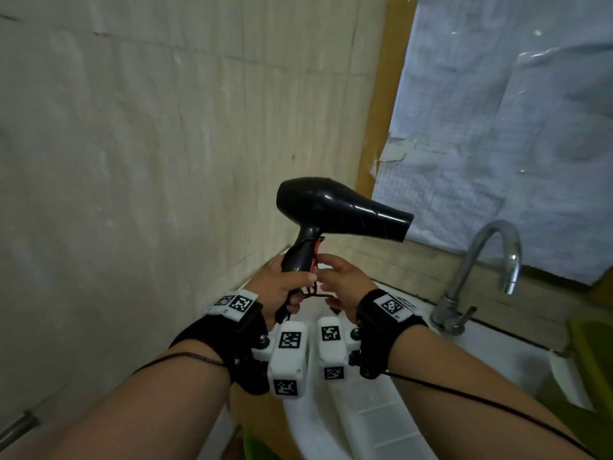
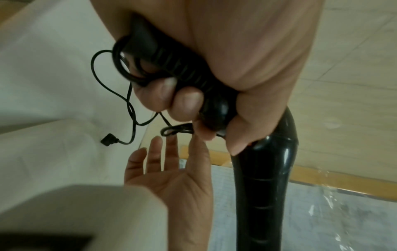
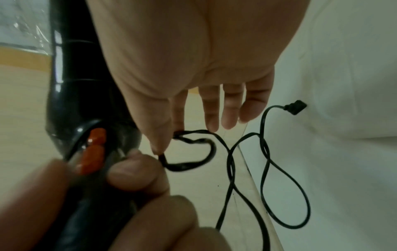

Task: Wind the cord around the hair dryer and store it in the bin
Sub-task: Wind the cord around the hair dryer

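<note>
Left hand (image 1: pixel 286 287): clenched round the dryer (image 1: pixel 335 210) handle, fingers curled fully about it; the wrist view shows fingertips (image 2: pixel 187 103) pressed on the ribbed lower end of the handle. The dryer stands upright above this hand, barrel pointing away to the right, held in the air just above the sink (image 1: pixel 365 423) edge. Red switches (image 3: pixel 94 151) on the handle face the right hand.

Right hand (image 1: pixel 343 287): just beside the left, fingers straight and relaxed. Thumb and forefinger tips sit at a small loop (image 3: pixel 189 151) hanging by the handle; whether they pinch it or only touch it cannot be told.

Cord (image 3: pixel 266 169): several turns bunched at the handle base by the left fingers, the remainder hanging loose below both hands in open loops. Plug (image 3: pixel 295 107) lies at the free end, beyond the right fingertips, apart from both hands.

Surroundings: tap (image 1: pixel 481 273) to the right of the right hand; tiled wall (image 1: pixel 132 161) to the left of the left hand. A green container (image 1: pixel 587 360) sits at the far right, partly out of view.
</note>
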### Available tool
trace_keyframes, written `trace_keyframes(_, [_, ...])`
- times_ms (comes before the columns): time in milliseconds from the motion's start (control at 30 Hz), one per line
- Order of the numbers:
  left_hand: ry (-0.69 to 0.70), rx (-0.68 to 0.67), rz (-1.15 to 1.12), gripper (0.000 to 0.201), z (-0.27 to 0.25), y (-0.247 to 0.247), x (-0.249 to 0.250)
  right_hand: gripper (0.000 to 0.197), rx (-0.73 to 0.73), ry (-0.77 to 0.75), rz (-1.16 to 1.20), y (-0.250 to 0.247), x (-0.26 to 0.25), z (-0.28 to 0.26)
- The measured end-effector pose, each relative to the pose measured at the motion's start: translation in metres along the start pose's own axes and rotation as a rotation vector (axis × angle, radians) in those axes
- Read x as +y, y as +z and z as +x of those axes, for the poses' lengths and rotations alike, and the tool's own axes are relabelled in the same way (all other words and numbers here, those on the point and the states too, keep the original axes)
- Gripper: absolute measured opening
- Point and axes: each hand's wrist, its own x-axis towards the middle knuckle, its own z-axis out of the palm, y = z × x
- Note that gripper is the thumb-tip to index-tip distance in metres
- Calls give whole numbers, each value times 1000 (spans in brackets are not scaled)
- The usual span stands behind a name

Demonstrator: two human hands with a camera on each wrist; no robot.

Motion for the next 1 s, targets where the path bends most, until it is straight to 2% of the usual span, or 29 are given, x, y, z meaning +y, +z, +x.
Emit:
trace_keyframes(67, [20, -53, -9, 33, -3, 7, 6, 37, 0, -44, -18, -6, -5, -5])
trace_keyframes(133, [32, -90, 0, 46, -5, 13, 11, 16, 38, -100, -83, -11, -10, -7])
trace_keyframes(167, [40, -108, 8, 46, -6, 17, 13, 8, 76, -127, -121, -15, -12, -7])
trace_keyframes(267, [50, -155, 17, 40, -9, 21, 20, 10, 232, -156, -157, -31, -18, -6])
trace_keyframes(333, [56, -166, 28, 41, -9, 20, 25, 22, 263, -155, -89, -42, -20, -6])
trace_keyframes(400, [62, -179, 54, 43, -10, 18, 30, 30, 219, -150, -82, -52, -21, -8])
trace_keyframes(600, [74, -247, 118, 42, -10, 6, 47, 16, 131, -220, -235, -70, -30, -17])
trace_keyframes(733, [39, -275, 216, 45, -11, -3, 50, 7, 166, -152, -78, -79, -39, -14])
trace_keyframes(867, [36, -276, 235, 46, -10, -16, 49, 14, 80, -142, 129, -92, -39, -7])
trace_keyframes(933, [36, -303, 292, 53, -11, -22, 52, 23, 8, -122, 101, -95, -42, -10])
trace_keyframes(1000, [42, -317, 365, 57, -11, -27, 57, 27, -61, -184, 75, -97, -49, -17])
